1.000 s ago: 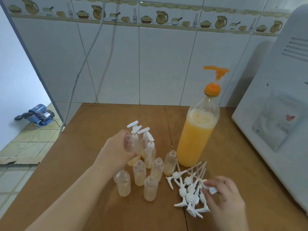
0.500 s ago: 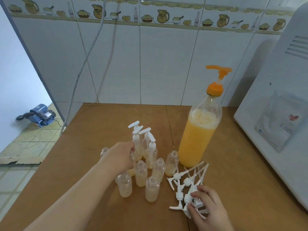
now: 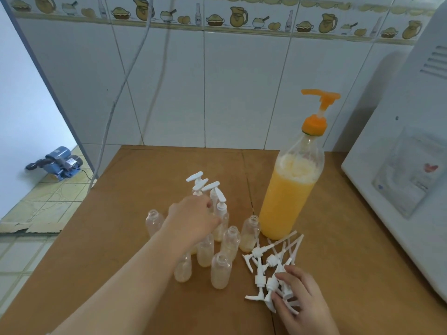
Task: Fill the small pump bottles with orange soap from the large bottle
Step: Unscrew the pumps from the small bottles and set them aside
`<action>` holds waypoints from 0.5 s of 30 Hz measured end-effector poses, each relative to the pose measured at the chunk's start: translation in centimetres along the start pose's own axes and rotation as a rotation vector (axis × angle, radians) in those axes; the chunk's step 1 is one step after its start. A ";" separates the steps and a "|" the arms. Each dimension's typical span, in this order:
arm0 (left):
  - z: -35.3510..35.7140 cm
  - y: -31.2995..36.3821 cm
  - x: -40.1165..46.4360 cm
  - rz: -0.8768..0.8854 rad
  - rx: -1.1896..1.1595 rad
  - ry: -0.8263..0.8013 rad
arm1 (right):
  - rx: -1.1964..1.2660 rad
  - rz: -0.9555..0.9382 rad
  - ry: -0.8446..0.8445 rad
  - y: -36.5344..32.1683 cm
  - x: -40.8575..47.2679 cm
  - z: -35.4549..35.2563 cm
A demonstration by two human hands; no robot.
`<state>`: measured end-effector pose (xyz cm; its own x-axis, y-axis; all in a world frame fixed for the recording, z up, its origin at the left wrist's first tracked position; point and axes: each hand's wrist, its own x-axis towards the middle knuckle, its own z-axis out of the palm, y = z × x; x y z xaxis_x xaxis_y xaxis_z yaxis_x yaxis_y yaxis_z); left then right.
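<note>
From the head view I look down on a brown fibreboard desk [image 3: 135, 180] against white wall tiles, with a white appliance [image 3: 411, 170] at its right edge. The large clear plastic bottle of orange soap [image 3: 289, 197], capped by an orange pump [image 3: 316, 112], stands upright at the middle right, liquid and foam reaching to about its shoulder, so I judge plenty is left to dispense. In front of it, to the left, stands a cluster of small clear plastic bottles: I count six open-necked ones, among them one at the front [image 3: 220, 272] and one apart on the far left [image 3: 154, 220]. Most of them hold a pale yellowish fill in the lower part, while the far-left one looks empty. Behind them are capped bottles with white pump tops [image 3: 205, 186]; I make out four heads, but they overlap and my arm hides some, so that count is unsure. My left hand [image 3: 193, 220] reaches over this cluster with fingers curled toward the capped ones; I cannot tell whether its grip holds one. My right hand [image 3: 296, 294] has its grip curled over a pile of loose white pump heads with dip tubes [image 3: 271, 264] at the lower right, roughly six, tangled. Filling looks partly done; topping up and capping remain.
</note>
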<state>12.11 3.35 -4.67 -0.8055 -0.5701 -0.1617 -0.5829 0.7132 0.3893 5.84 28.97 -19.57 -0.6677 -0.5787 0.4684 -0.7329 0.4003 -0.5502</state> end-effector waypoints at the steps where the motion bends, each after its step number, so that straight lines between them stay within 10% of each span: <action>1: 0.3 0.3 0.4 -0.015 0.052 -0.018 | -0.002 0.007 -0.001 -0.1 0.1 -0.1; 15: 3.3 1.9 3.6 -0.229 0.114 -0.082 | -0.001 0.014 0.056 -1.0 0.6 -0.8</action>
<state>7.73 4.01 -7.53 -0.6548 -0.6901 -0.3082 -0.7552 0.6136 0.2307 6.00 28.80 -18.16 -0.6843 -0.5321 0.4986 -0.7234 0.4090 -0.5563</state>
